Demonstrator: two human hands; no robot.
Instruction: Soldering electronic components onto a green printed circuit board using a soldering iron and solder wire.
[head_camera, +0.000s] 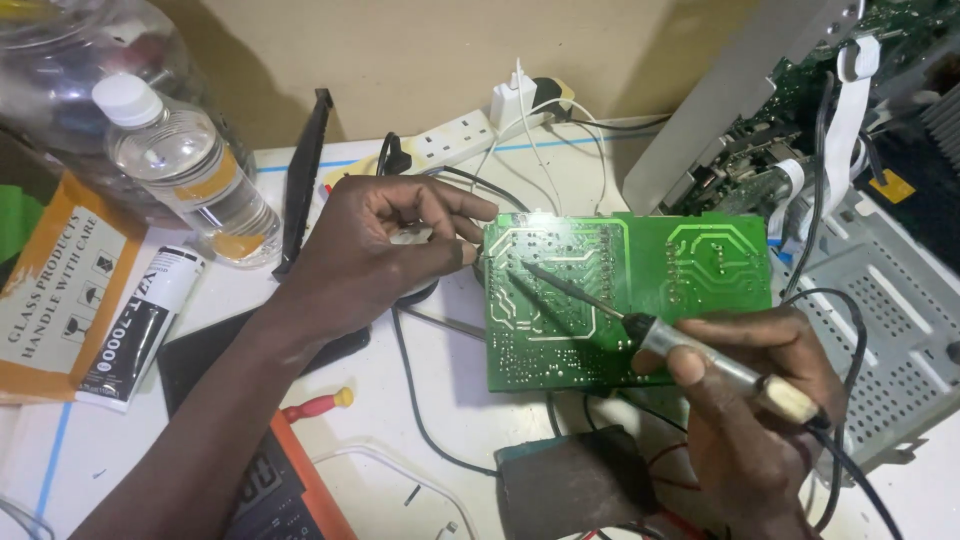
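Green circuit board (640, 290) lies solder-side up, pale traces showing.

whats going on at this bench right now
A person is working on a green circuit board lying solder side up on a white table. The right hand holds a soldering iron with its tip resting on the board's upper left area. The left hand pinches the board's left edge. A clear bottle and a power strip sit behind.

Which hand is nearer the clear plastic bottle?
Left. The left hand holds the green circuit board's left edge, just right of the bottle; the right hand holds the soldering iron farther right.
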